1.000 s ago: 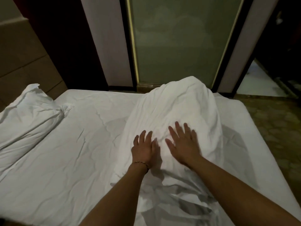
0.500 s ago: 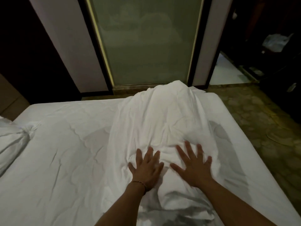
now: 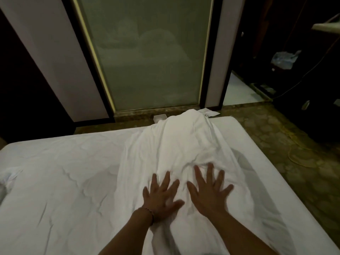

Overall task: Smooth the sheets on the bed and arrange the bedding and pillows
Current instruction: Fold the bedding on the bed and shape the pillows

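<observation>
A white bunched sheet [image 3: 176, 144] lies in a long wrinkled strip across the bed [image 3: 60, 181], reaching over the far edge. Both my hands press flat on it near its middle, fingers spread. My left hand [image 3: 160, 197], with a thin bracelet at the wrist, lies beside my right hand [image 3: 208, 192], a small gap between them. The fitted sheet underneath is creased, mostly on the left. A corner of a white pillow [image 3: 8, 176] shows at the far left edge.
A frosted glass panel [image 3: 147, 57] in a dark frame stands beyond the bed. White cloth pieces [image 3: 209, 112] lie on the floor at the far edge. Patterned floor [image 3: 287, 144] runs along the right side, with dark furniture and a cable at the upper right.
The view has tilted up and to the right, so the pillow has almost left the frame. Both hands have stayed flat on the bunched sheet and spread their fingers wider.
</observation>
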Demonstrator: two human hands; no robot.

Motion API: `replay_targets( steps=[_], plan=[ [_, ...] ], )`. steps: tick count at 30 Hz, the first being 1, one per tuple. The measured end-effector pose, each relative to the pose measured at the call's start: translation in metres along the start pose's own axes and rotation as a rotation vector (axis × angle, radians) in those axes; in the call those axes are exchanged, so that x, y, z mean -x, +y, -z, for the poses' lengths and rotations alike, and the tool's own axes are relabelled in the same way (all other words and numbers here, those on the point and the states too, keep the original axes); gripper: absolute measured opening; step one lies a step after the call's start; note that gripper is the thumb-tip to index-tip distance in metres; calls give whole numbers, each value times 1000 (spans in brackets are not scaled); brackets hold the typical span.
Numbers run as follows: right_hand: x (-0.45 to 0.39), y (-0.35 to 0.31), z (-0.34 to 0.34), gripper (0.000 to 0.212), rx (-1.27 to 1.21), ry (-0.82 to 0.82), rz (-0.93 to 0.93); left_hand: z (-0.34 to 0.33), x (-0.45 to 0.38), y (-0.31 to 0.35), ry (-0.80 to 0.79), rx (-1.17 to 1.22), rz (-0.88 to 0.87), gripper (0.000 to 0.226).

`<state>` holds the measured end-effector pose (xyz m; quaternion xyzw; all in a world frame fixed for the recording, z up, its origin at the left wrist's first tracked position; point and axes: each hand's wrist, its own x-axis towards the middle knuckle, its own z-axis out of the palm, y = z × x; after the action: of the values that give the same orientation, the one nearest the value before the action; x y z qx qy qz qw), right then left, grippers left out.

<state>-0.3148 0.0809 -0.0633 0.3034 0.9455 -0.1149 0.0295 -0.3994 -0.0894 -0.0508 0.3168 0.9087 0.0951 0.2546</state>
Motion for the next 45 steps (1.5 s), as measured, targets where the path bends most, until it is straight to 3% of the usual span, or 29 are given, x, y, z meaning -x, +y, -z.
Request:
replay_targets(
  steps=[2,5,10,14,17,20,24,28,33,38,45],
  plan=[
    [-16,6,-10,76,18,-4,9,23,-31,-7,73,64,41,64],
    [-25,26,-29,76,64,34,16,41,-71,-9,31,94,99,56],
    [-46,79,-55,80,125,-32,-27,45,-124,-23,35,139,221,65],
    [-84,96,-55,84,163,-64,-59,49,-170,-18,91,139,208,66],
    [-145,57,-19,80,88,42,101,52,-192,-19,156,115,220,58],
    [-216,-22,27,75,48,85,334,62,-202,-33,219,90,173,55],
    [-266,-99,33,67,117,36,519,84,-217,-64,307,159,122,59],
    [-287,-87,-6,66,200,56,465,95,-247,-99,279,207,133,55],
    [-307,-57,-26,66,183,31,403,101,-289,-124,313,305,367,55],
    [-309,-47,-38,65,124,46,399,100,-322,-130,455,359,476,32],
    [-317,-41,-46,68,141,44,376,110,-323,-152,667,436,384,29]
  ],
)
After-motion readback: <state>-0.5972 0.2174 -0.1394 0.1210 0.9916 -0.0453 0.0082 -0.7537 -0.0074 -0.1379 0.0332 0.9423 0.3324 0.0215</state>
